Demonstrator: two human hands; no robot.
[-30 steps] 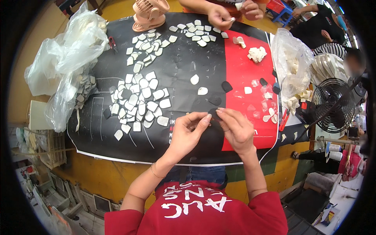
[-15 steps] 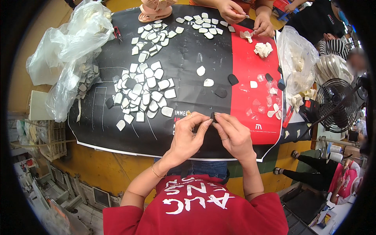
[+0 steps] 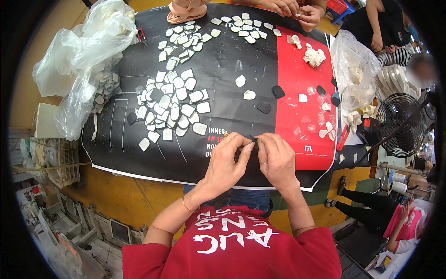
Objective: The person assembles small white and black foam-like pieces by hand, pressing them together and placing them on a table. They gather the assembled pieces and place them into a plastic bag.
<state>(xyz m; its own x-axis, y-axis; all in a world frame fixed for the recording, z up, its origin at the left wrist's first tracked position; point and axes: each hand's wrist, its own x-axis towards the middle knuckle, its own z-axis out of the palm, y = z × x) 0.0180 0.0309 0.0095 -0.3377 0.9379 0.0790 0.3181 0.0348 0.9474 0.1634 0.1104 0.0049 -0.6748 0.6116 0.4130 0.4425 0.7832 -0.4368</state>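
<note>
My left hand (image 3: 228,156) and my right hand (image 3: 277,158) meet over the near side of the table, both closed in a pinch. Between their fingertips is a small black pad (image 3: 253,139), seen almost edge-on and largely covered by the fingers. To the left lies a loose heap of small round-ended pads (image 3: 174,112) with white faces and dark edges. Beyond my hands, two single white pads (image 3: 249,95) and a dark pad (image 3: 264,107) rest on the black sheet.
A black and red sheet (image 3: 232,121) covers the table. Clear plastic bags stand at the left (image 3: 83,51) and right (image 3: 354,65). A co-worker's hands (image 3: 297,11) work at the far edge. Red-handled snips (image 3: 344,138) and a black fan (image 3: 397,120) are on the right.
My fingers have shifted slightly around the black pad, still held between both hands. The co-worker's hands have moved farther back and closer together.
</note>
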